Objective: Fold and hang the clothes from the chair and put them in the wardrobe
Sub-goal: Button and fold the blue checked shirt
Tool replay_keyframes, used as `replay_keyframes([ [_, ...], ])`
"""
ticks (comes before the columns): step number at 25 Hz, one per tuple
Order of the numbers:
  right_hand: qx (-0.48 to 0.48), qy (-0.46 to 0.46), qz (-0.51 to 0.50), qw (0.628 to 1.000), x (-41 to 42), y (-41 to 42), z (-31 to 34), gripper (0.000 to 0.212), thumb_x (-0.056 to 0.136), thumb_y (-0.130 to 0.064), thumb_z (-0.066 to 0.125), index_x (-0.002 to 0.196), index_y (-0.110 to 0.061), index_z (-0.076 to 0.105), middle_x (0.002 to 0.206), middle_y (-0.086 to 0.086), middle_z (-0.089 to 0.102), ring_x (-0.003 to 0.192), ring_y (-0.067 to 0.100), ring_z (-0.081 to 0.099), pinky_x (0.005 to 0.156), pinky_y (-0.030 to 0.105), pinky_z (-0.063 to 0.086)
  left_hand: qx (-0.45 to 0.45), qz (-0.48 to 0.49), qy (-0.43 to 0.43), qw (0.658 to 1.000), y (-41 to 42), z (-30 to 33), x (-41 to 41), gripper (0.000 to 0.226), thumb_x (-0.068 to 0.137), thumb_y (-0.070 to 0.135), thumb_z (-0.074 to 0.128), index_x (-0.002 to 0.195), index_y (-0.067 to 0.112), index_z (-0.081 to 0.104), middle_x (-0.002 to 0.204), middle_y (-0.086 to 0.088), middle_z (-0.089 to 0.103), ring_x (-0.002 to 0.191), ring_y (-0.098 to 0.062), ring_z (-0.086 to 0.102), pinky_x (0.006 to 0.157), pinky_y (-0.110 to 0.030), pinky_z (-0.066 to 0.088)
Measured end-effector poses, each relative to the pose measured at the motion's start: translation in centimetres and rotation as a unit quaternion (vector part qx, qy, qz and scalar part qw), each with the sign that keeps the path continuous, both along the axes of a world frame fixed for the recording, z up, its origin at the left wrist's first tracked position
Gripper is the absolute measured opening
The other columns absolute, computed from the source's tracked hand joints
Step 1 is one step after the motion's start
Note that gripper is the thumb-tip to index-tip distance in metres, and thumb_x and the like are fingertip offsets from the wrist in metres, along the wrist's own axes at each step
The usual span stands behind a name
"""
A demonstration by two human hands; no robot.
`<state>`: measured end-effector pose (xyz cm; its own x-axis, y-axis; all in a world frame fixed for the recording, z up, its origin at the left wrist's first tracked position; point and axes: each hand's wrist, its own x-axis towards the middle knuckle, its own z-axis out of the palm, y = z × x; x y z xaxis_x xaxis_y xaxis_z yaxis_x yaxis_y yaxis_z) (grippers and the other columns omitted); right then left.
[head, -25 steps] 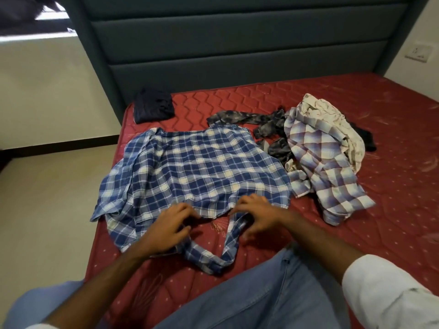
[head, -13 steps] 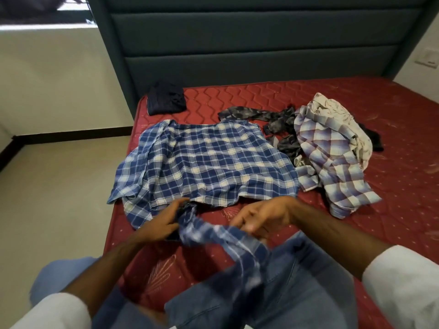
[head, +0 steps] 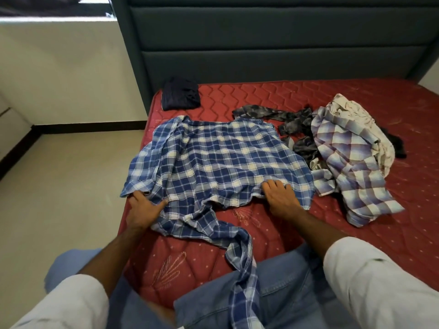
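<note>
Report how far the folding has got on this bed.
Done: one dark folded garment lies by the headboard. In hand: the blue plaid shirt is spread flat, left hand at its sleeve edge, right hand pressing its hem; no fold made yet. Left: the heap of clothes beside it, plus hanging; no wardrobe in view.

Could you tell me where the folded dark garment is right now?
The folded dark garment lies at the mattress's far left corner, against the headboard, beyond the blue plaid shirt.
</note>
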<state>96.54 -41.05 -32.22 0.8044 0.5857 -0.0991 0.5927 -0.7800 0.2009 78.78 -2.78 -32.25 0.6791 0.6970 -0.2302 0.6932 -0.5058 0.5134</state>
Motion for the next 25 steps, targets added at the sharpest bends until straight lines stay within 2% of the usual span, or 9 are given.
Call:
replay_keyframes([
  [3,-0.035,0.033,0.044,0.998,1.9,-1.3,-0.4,0.038,0.098,-0.027,0.058,0.132,-0.019,0.045,0.126,0.005,0.058,0.115,0.025,0.056,0.087,0.042,0.049,-0.088,0.004,-0.06,0.994,0.3,0.0,0.1,0.06,0.091,0.021,0.073,0.131,0.006,0.031,0.126,-0.02,0.056,0.111,-0.039,0.061,0.093,-0.048,0.051],
  [6,-0.014,0.053,0.075,0.996,3.4,-3.8,0.8,0.027,0.096,-0.033,0.06,0.12,-0.022,0.054,0.121,0.004,0.065,0.109,0.025,0.061,0.084,0.038,0.046,-0.041,0.037,-0.133,0.99,0.7,-0.3,-0.8,0.032,0.092,0.006,0.059,0.116,0.014,0.038,0.106,-0.011,0.059,0.092,-0.034,0.061,0.076,-0.041,0.045],
  [9,0.007,0.012,0.079,0.997,4.6,-5.9,2.7,0.029,0.086,-0.017,0.067,0.113,-0.016,0.058,0.112,0.006,0.066,0.102,0.031,0.064,0.079,0.042,0.046,-0.036,0.097,-0.193,0.976,0.9,-0.3,-1.8,0.026,0.093,0.005,0.051,0.112,0.02,0.04,0.095,-0.012,0.063,0.082,-0.033,0.059,0.07,-0.04,0.04],
  [12,0.02,-0.051,0.063,0.997,4.5,-6.6,3.5,0.046,0.064,-0.004,0.077,0.105,-0.016,0.057,0.102,0.007,0.058,0.092,0.034,0.059,0.07,0.044,0.044,-0.029,0.092,-0.204,0.974,0.3,-0.3,-1.8,0.021,0.097,0.01,0.054,0.114,0.013,0.043,0.105,-0.015,0.059,0.094,-0.035,0.059,0.075,-0.04,0.043],
  [15,-0.019,-0.037,0.024,0.999,3.3,-7.5,2.3,0.064,0.059,-0.007,0.085,0.116,-0.016,0.057,0.114,0.008,0.054,0.102,0.033,0.056,0.076,0.046,0.045,0.021,0.125,-0.166,0.978,-1.1,-1.5,-2.0,0.052,0.089,0.025,0.074,0.124,0.003,0.042,0.127,-0.022,0.045,0.112,-0.042,0.051,0.092,-0.051,0.045],
  [18,0.001,-0.013,0.002,1.0,2.4,-8.6,1.2,0.066,0.056,-0.006,0.088,0.113,-0.016,0.056,0.111,0.009,0.057,0.095,0.033,0.059,0.07,0.045,0.049,-0.13,0.282,-0.211,0.927,-2.6,-1.3,-1.9,0.072,0.078,0.032,0.087,0.123,0.009,0.036,0.128,-0.018,0.046,0.108,-0.035,0.056,0.093,-0.051,0.051],
  [20,0.006,-0.003,0.007,1.0,2.3,-8.9,1.1,0.059,0.06,-0.005,0.086,0.109,-0.017,0.056,0.11,0.008,0.059,0.094,0.032,0.06,0.07,0.044,0.048,-0.299,0.301,-0.225,0.877,-3.0,-0.7,-1.6,0.062,0.079,0.027,0.087,0.118,0.008,0.043,0.107,-0.012,0.06,0.087,-0.027,0.064,0.071,-0.046,0.058],
  [23,0.004,0.004,0.015,1.0,2.7,-8.8,1.8,0.05,0.076,-0.01,0.075,0.119,-0.021,0.053,0.123,0.004,0.056,0.11,0.029,0.056,0.083,0.042,0.043,-0.381,0.241,-0.176,0.875,-3.0,-0.3,-1.4,0.041,0.085,0.016,0.08,0.118,-0.002,0.064,0.083,-0.009,0.068,0.06,-0.02,0.062,0.047,-0.027,0.048],
  [25,-0.01,-0.003,0.016,1.0,3.2,-9.1,1.9,0.05,0.083,-0.013,0.072,0.128,-0.023,0.053,0.131,0.003,0.053,0.118,0.028,0.054,0.09,0.041,0.042,-0.371,0.22,-0.189,0.882,-3.1,-0.5,-1.9,0.041,0.086,0.001,0.074,0.124,-0.006,0.06,0.084,-0.011,0.067,0.051,-0.016,0.061,0.037,-0.021,0.043],
])
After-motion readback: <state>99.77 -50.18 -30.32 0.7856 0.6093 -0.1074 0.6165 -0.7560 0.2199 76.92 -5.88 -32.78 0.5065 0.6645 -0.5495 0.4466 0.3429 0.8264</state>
